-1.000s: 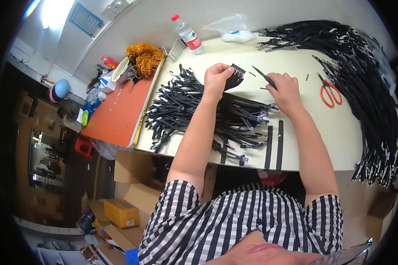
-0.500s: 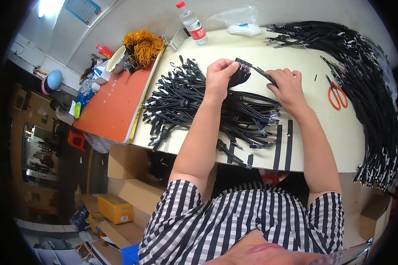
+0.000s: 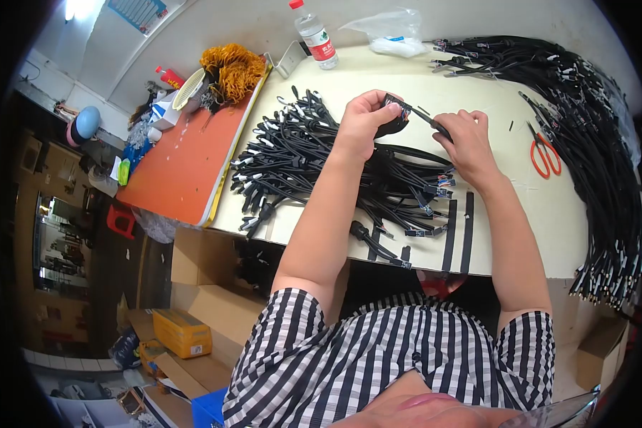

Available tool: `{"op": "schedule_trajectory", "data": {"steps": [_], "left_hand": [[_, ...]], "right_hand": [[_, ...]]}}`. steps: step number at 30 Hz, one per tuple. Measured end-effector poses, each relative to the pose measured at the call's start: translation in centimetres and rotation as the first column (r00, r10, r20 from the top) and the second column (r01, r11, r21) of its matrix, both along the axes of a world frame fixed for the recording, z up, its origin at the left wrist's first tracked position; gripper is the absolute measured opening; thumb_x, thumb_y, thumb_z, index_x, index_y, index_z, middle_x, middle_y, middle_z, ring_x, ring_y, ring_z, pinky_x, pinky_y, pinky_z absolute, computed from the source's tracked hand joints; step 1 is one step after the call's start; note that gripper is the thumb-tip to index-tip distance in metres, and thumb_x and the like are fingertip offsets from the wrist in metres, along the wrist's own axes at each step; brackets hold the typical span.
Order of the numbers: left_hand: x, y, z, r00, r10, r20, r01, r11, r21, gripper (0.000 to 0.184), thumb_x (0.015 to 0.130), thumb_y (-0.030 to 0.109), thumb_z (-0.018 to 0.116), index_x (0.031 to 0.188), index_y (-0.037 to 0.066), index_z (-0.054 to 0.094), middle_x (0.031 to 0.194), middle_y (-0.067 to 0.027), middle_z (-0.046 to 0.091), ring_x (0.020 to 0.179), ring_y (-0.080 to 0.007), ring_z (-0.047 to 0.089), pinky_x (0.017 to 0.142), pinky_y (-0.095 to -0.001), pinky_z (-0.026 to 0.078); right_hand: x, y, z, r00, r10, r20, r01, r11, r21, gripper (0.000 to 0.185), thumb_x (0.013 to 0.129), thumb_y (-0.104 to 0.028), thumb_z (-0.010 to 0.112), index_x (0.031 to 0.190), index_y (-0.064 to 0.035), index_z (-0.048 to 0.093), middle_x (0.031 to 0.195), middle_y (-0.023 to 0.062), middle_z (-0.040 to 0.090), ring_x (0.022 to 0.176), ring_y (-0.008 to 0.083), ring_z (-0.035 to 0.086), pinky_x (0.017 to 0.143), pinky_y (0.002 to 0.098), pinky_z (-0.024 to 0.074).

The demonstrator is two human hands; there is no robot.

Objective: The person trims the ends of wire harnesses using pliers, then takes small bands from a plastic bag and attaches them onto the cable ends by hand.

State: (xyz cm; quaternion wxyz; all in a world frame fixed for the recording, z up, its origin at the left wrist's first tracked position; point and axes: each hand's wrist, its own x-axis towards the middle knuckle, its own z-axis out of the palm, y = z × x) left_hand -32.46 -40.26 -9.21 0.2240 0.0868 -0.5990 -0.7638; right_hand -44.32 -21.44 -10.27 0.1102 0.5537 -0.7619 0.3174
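My left hand (image 3: 362, 127) is closed on a black multi-pin connector (image 3: 398, 105) with thin coloured wires, the thumb lying across it. Dark cable hangs below the connector, partly hidden by the fingers. In my right hand (image 3: 471, 145) is a slim black tool (image 3: 435, 125), its thin tip pointing left toward the connector; its exact kind is unclear. Under and beside my left forearm lies a pile of black cables (image 3: 285, 146) with white-tipped ends. Their other ends, with small connectors (image 3: 424, 232) and bare coloured wires, lie below my right hand.
Red-handled scissors (image 3: 546, 157) lie right of my right hand, beside a long bundle of black cables (image 3: 585, 143). Black tape strips (image 3: 468, 232) stick to the table's front. A water bottle (image 3: 316, 39) and plastic bag (image 3: 392, 36) stand behind. An orange board (image 3: 178, 160) is left.
The connector has turned in my left hand, so its wires show less and the thumb covers more of it. The black tool stays close to it. The view has shifted slightly.
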Motion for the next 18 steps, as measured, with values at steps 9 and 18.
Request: {"op": "schedule_trajectory", "data": {"steps": [9,18], "left_hand": [[1.1,-0.8,0.1,0.993,-0.114,-0.031,0.117,0.980,0.158,0.012,0.090,0.005,0.063,0.101,0.001,0.063,0.089,-0.0077,0.068,0.081,-0.0156,0.066,0.079,-0.0288,0.053],[1.1,-1.3,-0.2,0.985,-0.120,-0.123,0.155,0.928,0.337,0.018,0.090,0.005,0.062,0.107,0.002,0.063,0.095,-0.0088,0.068,0.090,-0.0188,0.066,0.080,-0.0318,0.054]], "right_hand": [[-0.1,-0.5,0.3,0.994,0.098,-0.042,-0.100,0.994,-0.052,0.017,0.086,-0.010,0.066,0.102,-0.0090,0.061,0.090,0.0020,0.064,0.086,0.0196,0.054,0.094,0.0371,0.0301],[-0.2,-0.5,0.6,0.988,0.128,-0.083,-0.134,0.988,-0.078,0.018,0.085,-0.013,0.067,0.102,-0.0107,0.062,0.091,0.0014,0.064,0.090,0.0203,0.056,0.094,0.0398,0.0304]]}}
